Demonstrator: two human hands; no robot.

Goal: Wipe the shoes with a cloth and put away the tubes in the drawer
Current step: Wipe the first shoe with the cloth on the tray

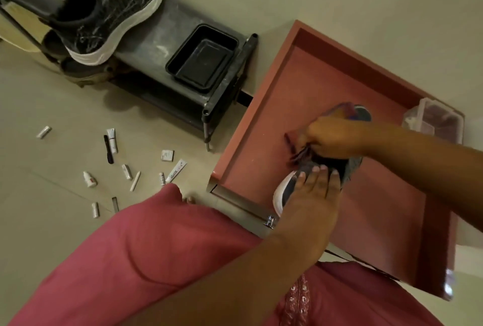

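Over the open drawer [264, 127], the left hand [312, 192] lies with fingers straight across a grey shoe [287, 190], steadying it, while the right hand [332, 137] pinches a dark reddish cloth [296, 152] against its upper. Wiping looks to be the step in hand. Another black shoe [104, 12] waits on the rack [162, 35] beside a black tray [202, 58]. Tubes [112, 140] lie scattered on the floor [39, 174], well apart from the drawer; gathering them likely comes next.
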